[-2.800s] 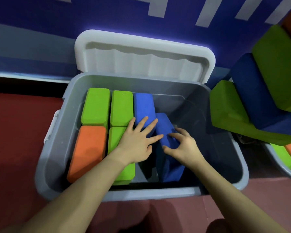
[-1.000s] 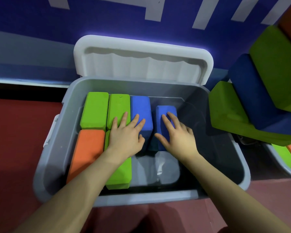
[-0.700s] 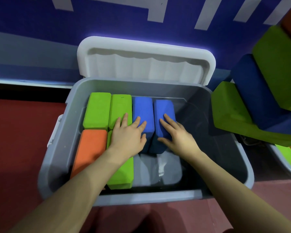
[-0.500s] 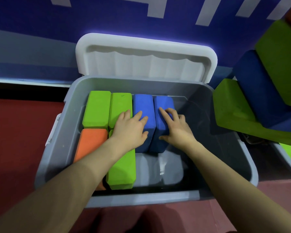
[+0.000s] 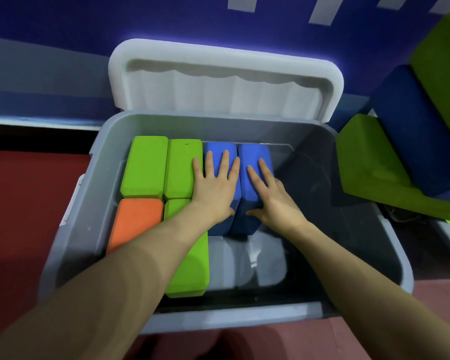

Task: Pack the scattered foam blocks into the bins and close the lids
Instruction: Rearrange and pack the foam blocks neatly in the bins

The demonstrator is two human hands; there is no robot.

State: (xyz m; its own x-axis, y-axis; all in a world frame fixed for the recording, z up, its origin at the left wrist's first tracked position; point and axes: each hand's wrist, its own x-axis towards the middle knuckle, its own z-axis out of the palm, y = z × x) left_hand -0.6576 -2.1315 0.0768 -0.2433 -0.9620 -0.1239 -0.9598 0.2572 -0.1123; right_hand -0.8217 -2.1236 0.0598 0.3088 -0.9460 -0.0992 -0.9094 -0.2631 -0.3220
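Taking the grey bin (image 5: 348, 203) as the landmark: both hands are inside it, flat on the two blue blocks standing side by side against its far wall. The left hand (image 5: 213, 188) lies with fingers straight and spread, mostly on the left blue block (image 5: 218, 157), its outermost finger reaching over onto the neighbouring green block (image 5: 182, 167). The right hand (image 5: 270, 196) rests on the right blue block (image 5: 255, 157), fingers straight and slightly apart, thumb against the block's near end; neither hand grips anything.

Both blue blocks have their long axis running from the bin's far wall toward its near wall, directly under the palms, so any further seating is a push down and toward the far wall. The right hand is the nearer one to the bin's unfilled right side.

Inside the bin, the left part holds another green block (image 5: 144, 167) at the far-left corner, an orange block (image 5: 135, 222) nearer, and a green block (image 5: 190, 266) beside it. The near-middle floor and the right part show bare plastic. The white lid (image 5: 224, 81) stands open behind the bin's far wall. Right of the bin, more green and blue blocks (image 5: 400, 141) are stacked, not yet packed
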